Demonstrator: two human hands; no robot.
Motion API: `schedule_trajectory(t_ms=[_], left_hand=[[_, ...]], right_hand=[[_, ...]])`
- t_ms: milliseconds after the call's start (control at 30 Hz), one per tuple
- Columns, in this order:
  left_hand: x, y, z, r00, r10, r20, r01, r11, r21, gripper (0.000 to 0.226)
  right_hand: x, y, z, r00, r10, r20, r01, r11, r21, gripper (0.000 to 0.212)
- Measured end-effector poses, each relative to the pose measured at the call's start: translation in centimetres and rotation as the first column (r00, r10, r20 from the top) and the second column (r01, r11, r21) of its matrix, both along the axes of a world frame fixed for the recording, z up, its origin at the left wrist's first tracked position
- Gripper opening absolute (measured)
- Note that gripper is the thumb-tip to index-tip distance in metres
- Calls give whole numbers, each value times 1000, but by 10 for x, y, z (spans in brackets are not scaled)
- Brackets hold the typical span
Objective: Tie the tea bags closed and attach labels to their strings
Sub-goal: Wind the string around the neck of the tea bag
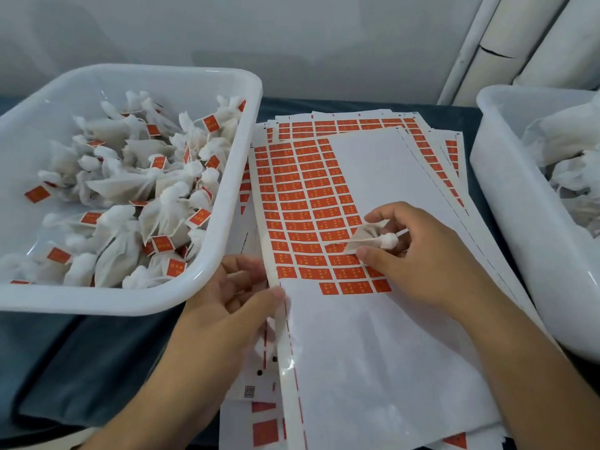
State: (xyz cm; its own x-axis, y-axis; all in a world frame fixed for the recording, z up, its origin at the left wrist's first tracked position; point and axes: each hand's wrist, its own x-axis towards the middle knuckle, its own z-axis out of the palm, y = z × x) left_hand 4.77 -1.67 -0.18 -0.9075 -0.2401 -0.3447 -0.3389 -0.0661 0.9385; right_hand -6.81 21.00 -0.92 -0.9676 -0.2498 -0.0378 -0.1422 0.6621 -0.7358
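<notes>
Orange labels (308,203): rows of them sit on the top white sticker sheet (373,336), which lies on the table between two white tubs.
Right hand (418,254): its grip pinches a tied tea bag (373,237), held just over the label rows; thumb tip presses at one label.
Left hand (233,297): its grip pinches the sheet's left edge, steadying it.
Step in hand: picking a label for this bag's string, by my reading.
Next move: peel one label cleanly and fold it round the string.
Left tub (207,254): holds labelled bags.
Right tub (506,196): holds bags with no labels visible.
</notes>
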Motion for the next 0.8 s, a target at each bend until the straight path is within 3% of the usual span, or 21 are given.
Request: schedule_trajectory(t_ms=[100, 267, 333, 467, 567, 700, 800], left_hand=[[-5, 6, 6, 998, -34, 56, 22, 979, 204, 64], [-10, 20, 9, 994, -30, 101, -6, 941, 338, 81], [-11, 25, 11, 990, -34, 140, -25, 917, 399, 78], [-8, 34, 11, 959, -187, 213, 35, 824, 566, 49], [-9, 38, 8, 959, -166, 228, 33, 870, 492, 32], [-10, 38, 3, 971, -156, 181, 79, 924, 374, 11], [-12, 38, 1, 980, -147, 131, 123, 977, 175, 43]], right_hand=[[5, -2, 1, 1000, 28, 1, -28, 999, -32, 48], [16, -1, 0, 995, 100, 6, -96, 972, -217, 50], [19, 0, 1, 991, 133, -13, -131, 957, -259, 50], [24, -2, 6, 976, 199, -92, -216, 946, -240, 46], [31, -2, 9, 958, 208, -199, -240, 959, -150, 42], [41, -3, 13, 948, 249, -198, -257, 966, -18, 33], [41, -5, 11, 937, 271, -220, -268, 962, 46, 38]])
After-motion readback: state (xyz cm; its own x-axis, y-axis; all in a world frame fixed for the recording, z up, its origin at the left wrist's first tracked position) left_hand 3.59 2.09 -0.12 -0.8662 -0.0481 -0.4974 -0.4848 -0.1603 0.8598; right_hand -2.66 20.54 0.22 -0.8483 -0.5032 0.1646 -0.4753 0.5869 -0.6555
